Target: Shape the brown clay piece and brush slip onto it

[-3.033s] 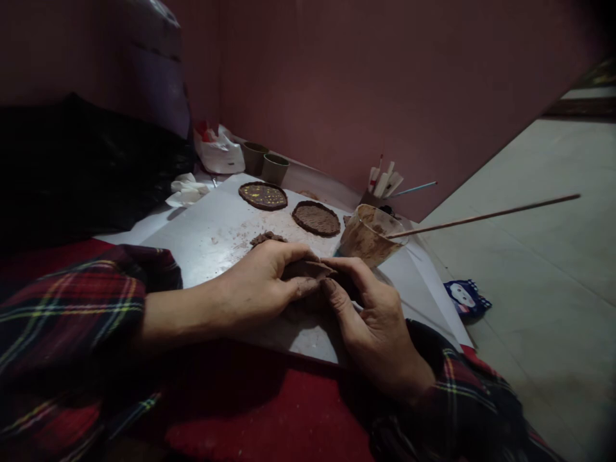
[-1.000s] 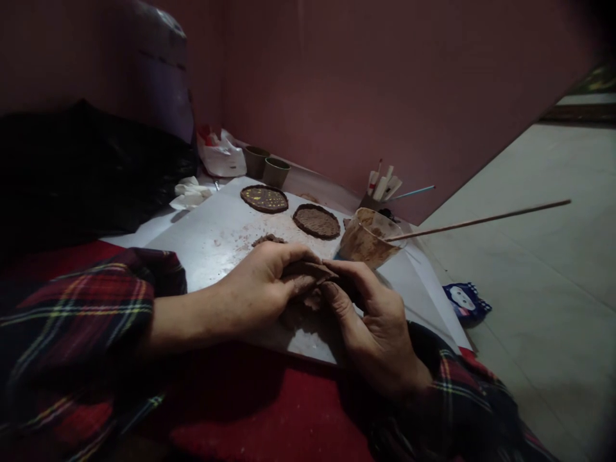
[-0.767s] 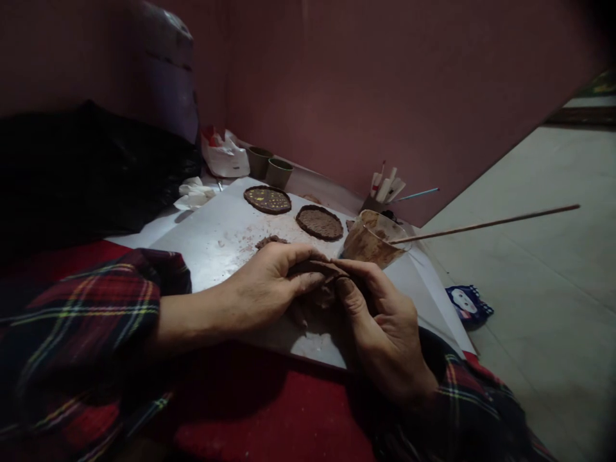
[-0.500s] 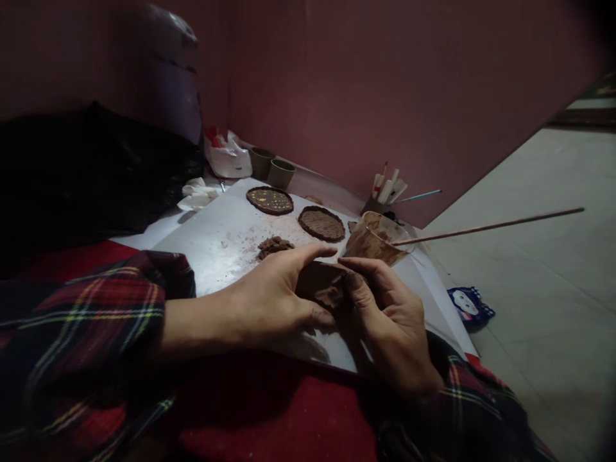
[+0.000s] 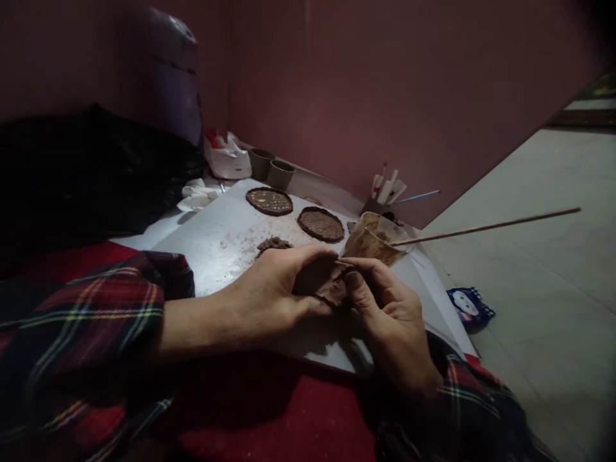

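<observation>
Between my two hands, just above the white board, is a piece of brown clay (image 5: 318,280) with a rough, torn-looking edge on its right. My left hand (image 5: 274,292) wraps round its left side, thumb below and fingers above. My right hand (image 5: 387,314) pinches the right edge between a clay-smeared thumb and the fingers. Behind my left hand lies a crumbly lump of clay (image 5: 273,244), partly hidden. Farther back rest two flat round clay pieces with raised rims: a plain one (image 5: 321,224) and one with yellow specks (image 5: 269,201).
A smeared clear cup (image 5: 368,237) with a long thin stick (image 5: 491,226) stands behind my right hand. The white board (image 5: 192,247) lies on red cloth (image 5: 269,417). Two dark pots (image 5: 281,174), a pen holder (image 5: 375,204) and a crumpled tissue (image 5: 197,194) line the wall.
The clay has tilted slightly between my hands, and its ragged right part faces me more. My left thumb and fingers have shifted a little on it. Everything else stays put.
</observation>
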{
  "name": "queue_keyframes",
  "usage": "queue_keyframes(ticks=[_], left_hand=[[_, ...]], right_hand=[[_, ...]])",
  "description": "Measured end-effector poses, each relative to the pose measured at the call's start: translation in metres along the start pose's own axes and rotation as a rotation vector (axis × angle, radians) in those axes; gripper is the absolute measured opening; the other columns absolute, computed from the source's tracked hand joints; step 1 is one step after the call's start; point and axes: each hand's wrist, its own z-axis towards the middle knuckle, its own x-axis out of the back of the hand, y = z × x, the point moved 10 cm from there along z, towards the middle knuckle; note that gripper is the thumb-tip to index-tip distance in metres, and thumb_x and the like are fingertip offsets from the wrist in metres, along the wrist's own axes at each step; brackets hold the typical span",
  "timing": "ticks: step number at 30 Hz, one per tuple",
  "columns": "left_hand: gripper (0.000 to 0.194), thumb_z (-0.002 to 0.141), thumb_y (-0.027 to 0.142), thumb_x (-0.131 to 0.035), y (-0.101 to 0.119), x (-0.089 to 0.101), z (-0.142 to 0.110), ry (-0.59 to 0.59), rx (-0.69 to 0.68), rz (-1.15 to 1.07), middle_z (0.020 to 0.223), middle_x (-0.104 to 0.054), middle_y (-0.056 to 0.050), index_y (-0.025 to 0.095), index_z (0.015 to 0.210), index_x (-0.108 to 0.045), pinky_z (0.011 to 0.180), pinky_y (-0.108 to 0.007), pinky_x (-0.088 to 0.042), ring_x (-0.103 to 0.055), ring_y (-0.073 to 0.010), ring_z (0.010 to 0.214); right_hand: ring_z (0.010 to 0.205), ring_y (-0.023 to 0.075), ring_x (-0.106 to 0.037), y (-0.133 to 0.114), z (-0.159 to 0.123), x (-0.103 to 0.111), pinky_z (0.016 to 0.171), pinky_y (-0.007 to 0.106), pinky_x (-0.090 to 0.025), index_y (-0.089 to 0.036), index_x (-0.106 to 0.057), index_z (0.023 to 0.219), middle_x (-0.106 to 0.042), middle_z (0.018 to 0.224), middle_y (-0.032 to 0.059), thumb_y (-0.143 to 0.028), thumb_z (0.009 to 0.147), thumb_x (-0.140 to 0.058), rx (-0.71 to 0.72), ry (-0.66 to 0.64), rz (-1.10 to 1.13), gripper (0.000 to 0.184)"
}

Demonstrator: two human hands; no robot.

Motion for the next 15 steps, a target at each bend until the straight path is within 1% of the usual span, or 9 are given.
queue_keyframes(ticks=[2,4,5,7,8,10,12,15], left_hand=[[0.043,0.073,0.016,-0.070,-0.003,0.003,0.001,0.025,0.025,-0.123,0.109,-0.069,-0.004,0.016,0.115,-0.059,0.085,-0.029,-0.051,-0.065,-0.0209,0.100],[0.044,0.071,0.014,-0.072,-0.008,0.003,0.002,0.039,0.068,-0.325,0.107,-0.070,-0.005,0.015,0.113,-0.058,0.087,-0.030,-0.051,-0.065,-0.0216,0.102],[0.045,0.070,0.014,-0.073,-0.011,0.003,0.003,0.044,0.096,-0.421,0.106,-0.071,-0.005,0.015,0.112,-0.058,0.087,-0.031,-0.052,-0.066,-0.0223,0.102],[0.046,0.068,0.012,-0.075,-0.018,0.001,0.004,0.052,0.163,-0.532,0.105,-0.072,-0.007,0.013,0.110,-0.058,0.085,-0.032,-0.053,-0.067,-0.0238,0.100],[0.046,0.067,0.011,-0.075,-0.021,0.001,0.004,0.054,0.190,-0.548,0.105,-0.072,-0.008,0.013,0.110,-0.058,0.083,-0.033,-0.054,-0.067,-0.0241,0.099],[0.045,0.067,0.009,-0.075,-0.024,0.001,0.005,0.056,0.215,-0.534,0.104,-0.072,-0.008,0.012,0.109,-0.059,0.082,-0.032,-0.054,-0.068,-0.0237,0.097],[0.045,0.067,0.010,-0.076,-0.024,0.003,0.005,0.053,0.204,-0.516,0.105,-0.072,-0.008,0.012,0.109,-0.060,0.083,-0.031,-0.053,-0.068,-0.0232,0.098],[0.044,0.067,0.012,-0.077,-0.021,0.003,0.005,0.037,0.159,-0.497,0.109,-0.072,-0.006,0.013,0.108,-0.062,0.088,-0.030,-0.051,-0.066,-0.0227,0.102]], right_hand=[[0.080,0.0141,-0.066,0.000,-0.001,-0.002,0.063,0.023,-0.055,-0.024,-0.062,0.104,-0.068,0.093,0.0014,-0.037,0.088,-0.057,-0.002,-0.031,0.038,0.022],[0.076,0.0150,-0.067,0.001,-0.002,-0.006,0.058,0.024,-0.056,-0.026,-0.059,0.110,-0.069,0.094,0.0012,-0.040,0.085,-0.061,-0.011,-0.073,0.098,0.029],[0.079,0.0160,-0.068,0.002,-0.003,-0.009,0.061,0.025,-0.057,-0.027,-0.057,0.113,-0.069,0.097,0.0012,-0.040,0.082,-0.065,-0.011,-0.095,0.117,0.034],[0.090,0.0186,-0.068,0.002,-0.005,-0.012,0.075,0.030,-0.058,-0.029,-0.054,0.118,-0.068,0.104,0.0014,-0.036,0.077,-0.072,0.011,-0.122,0.101,0.045],[0.096,0.0196,-0.067,0.003,-0.006,-0.013,0.082,0.032,-0.057,-0.029,-0.053,0.120,-0.068,0.108,0.0018,-0.034,0.075,-0.074,0.026,-0.127,0.076,0.050],[0.099,0.0203,-0.067,0.004,-0.007,-0.014,0.088,0.035,-0.055,-0.029,-0.050,0.122,-0.067,0.111,0.0029,-0.031,0.077,-0.073,0.044,-0.123,0.021,0.051],[0.098,0.0200,-0.067,0.005,-0.009,-0.013,0.087,0.035,-0.055,-0.028,-0.049,0.123,-0.067,0.111,0.0037,-0.030,0.080,-0.069,0.060,-0.108,-0.024,0.047],[0.097,0.0198,-0.067,0.003,-0.011,-0.010,0.086,0.035,-0.055,-0.028,-0.050,0.123,-0.067,0.110,0.0038,-0.030,0.082,-0.068,0.079,-0.085,-0.080,0.045]])
